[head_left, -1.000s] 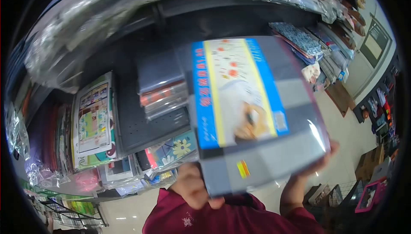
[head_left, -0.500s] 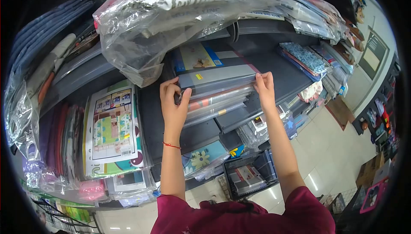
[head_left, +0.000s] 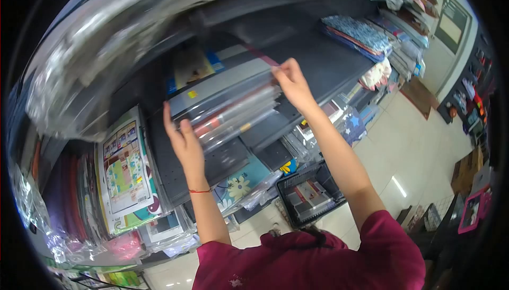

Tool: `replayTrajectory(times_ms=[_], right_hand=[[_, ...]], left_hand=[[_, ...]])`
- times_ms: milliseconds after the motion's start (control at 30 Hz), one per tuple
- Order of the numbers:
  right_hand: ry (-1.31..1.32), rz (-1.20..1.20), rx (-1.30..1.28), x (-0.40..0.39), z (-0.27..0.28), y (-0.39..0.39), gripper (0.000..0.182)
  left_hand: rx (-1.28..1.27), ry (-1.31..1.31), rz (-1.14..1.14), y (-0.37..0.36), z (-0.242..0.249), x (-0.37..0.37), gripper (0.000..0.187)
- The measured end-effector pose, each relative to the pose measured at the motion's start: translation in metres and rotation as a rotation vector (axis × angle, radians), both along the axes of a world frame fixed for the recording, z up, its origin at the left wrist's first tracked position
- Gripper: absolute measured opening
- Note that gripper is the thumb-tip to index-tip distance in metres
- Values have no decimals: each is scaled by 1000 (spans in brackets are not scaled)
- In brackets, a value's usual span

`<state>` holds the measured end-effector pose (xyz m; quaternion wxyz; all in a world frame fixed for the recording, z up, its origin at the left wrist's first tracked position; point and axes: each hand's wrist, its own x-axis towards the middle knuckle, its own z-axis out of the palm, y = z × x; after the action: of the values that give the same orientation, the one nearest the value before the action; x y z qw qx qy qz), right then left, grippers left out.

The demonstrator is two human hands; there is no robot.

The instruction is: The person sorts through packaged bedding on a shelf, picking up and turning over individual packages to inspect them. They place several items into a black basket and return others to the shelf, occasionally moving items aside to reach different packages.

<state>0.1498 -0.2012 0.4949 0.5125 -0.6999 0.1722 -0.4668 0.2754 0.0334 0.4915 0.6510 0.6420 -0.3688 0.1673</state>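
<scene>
A stack of flat, plastic-wrapped packages [head_left: 236, 112] sits on the dark shelf in front of me, slightly blurred. Its top package [head_left: 222, 84] is grey with a small yellow sticker and a dark red edge. My left hand [head_left: 184, 144] grips the left end, thumb in front and forefinger along the side. At the right front corner, my right hand [head_left: 291, 84] pinches the top package between thumb and fingers. Behind it lies a blue-edged package with a picture [head_left: 193, 68]. Whether the hands hold only the top package or more is hidden.
Clear plastic wrapping [head_left: 79, 72] hangs over the upper left. Printed packages [head_left: 127, 168] stand at left, and folded blue textiles [head_left: 360, 32] lie at right. Below, a black basket [head_left: 283, 186] with packages stands on the tiled floor [head_left: 382, 157].
The view has swung, so the shelf and stack appear farther left and more slanted. Both hands stay at the stack's ends; the left fingers look straighter.
</scene>
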Motion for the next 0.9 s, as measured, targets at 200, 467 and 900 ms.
replayTrajectory(times_ms=[200,467,900], right_hand=[[-74,181,-191,-82,-35,0,44],[1045,59,312,-381,-401,31,24],[1016,-100,1131,-430,-607,33,54]], left_hand=[[-53,-134,371,4,-41,-61,41],[908,385,-295,46,-298,-239,47],[1163,1216,-349,42,-630,-347,62]])
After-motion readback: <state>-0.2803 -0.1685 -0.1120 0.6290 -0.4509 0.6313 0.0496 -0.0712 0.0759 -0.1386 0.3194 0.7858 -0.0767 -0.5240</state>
